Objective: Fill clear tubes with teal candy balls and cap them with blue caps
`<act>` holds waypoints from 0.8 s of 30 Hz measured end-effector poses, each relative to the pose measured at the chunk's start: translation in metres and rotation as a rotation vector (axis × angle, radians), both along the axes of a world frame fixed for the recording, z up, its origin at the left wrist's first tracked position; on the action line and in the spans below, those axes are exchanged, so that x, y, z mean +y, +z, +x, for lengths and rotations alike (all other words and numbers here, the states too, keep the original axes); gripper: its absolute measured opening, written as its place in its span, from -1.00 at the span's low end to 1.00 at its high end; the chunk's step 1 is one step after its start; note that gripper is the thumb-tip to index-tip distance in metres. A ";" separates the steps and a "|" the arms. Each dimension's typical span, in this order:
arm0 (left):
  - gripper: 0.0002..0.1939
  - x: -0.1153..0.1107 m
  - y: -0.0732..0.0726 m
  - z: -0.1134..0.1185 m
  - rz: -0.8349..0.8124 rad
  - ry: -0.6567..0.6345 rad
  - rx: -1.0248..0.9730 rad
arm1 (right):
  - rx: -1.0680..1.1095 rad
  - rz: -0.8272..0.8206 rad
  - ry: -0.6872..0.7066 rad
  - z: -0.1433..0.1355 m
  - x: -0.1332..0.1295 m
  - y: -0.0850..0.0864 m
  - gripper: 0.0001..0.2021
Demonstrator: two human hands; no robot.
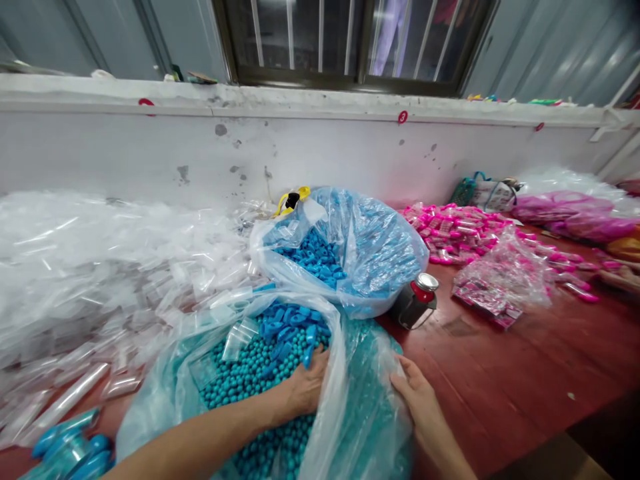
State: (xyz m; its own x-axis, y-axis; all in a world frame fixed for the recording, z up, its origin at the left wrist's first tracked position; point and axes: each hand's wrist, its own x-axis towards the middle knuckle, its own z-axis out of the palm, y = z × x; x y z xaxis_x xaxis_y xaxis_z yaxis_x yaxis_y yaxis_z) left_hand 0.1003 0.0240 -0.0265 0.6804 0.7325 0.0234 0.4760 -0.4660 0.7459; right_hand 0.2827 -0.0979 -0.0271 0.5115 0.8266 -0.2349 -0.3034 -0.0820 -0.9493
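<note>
A large clear plastic bag (333, 400) stands open in front of me, full of round teal beads (250, 367). Several blue plastic pieces (285, 327) and a few clear plastic sleeves (240, 337) lie on top of the beads. My left hand (307, 383) reaches into the bag, beside a blue piece at its fingertips. The bag's rim and the contents hide most of its fingers, so its grip does not show. At the bag's right side, my right hand (415, 390) pinches the plastic between thumb and fingers.
Behind stands another bag (385, 247) of small blue parts (313, 257). Clear plastic tubes (125, 287) heap up at left, above blue items (75, 447). On the red table (475, 373) are a dark red-necked jar (417, 300), pink pieces (460, 230) and clear packets (500, 280).
</note>
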 end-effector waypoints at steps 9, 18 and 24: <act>-0.76 -0.016 0.020 -0.054 0.542 -0.236 0.529 | -1.472 -0.192 0.031 -0.011 -0.007 0.033 -0.67; -0.65 0.016 0.061 -0.117 0.281 0.508 0.387 | -1.551 0.079 0.856 -0.123 0.040 0.084 -0.82; -0.59 0.065 0.041 -0.134 0.061 0.671 0.339 | -1.677 -0.090 0.872 -0.172 0.112 0.060 -0.53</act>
